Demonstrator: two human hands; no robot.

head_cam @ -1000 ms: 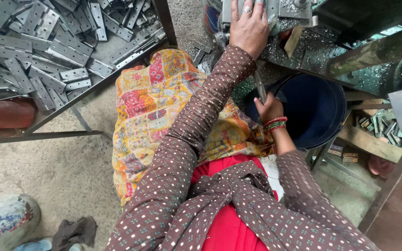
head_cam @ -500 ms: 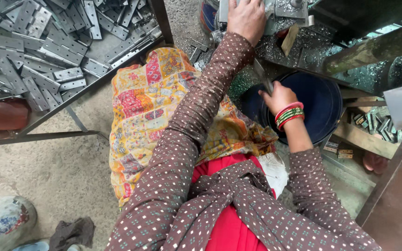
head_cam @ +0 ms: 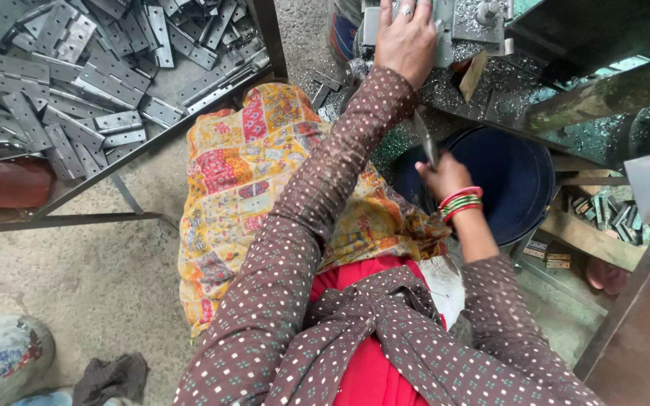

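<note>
Hands work at a grey metal press machine (head_cam: 483, 22) at the top of the view. The left hand (head_cam: 406, 34) lies flat on a small grey metal plate (head_cam: 374, 26) on the machine, fingers spread and pressing down on it. There is a ring on one finger.

The right hand (head_cam: 445, 177) is lower, below the machine and over the rim of a dark blue bucket (head_cam: 520, 188). Its fingers are pinched on a thin metal strip (head_cam: 424, 139). The strip's long line runs up and a little to the left, from the hand toward the machine. Its top end is near the left sleeve, just below the machine's edge. So the strip points at the machine, and the right hand is the hand that has it. The left hand is nearer to the machine, right on it. Red and green bangles (head_cam: 459, 203) sit on the right wrist.

Left of the machine, well apart from it, stands a metal tray (head_cam: 152, 146) full of flat grey hinge plates (head_cam: 62, 98). A yellow and red patterned cloth (head_cam: 265, 180) lies over the lap, between the tray and the bucket. Right of the bucket, a few small metal pieces (head_cam: 603, 214) lie by a wooden board (head_cam: 588, 240).
</note>
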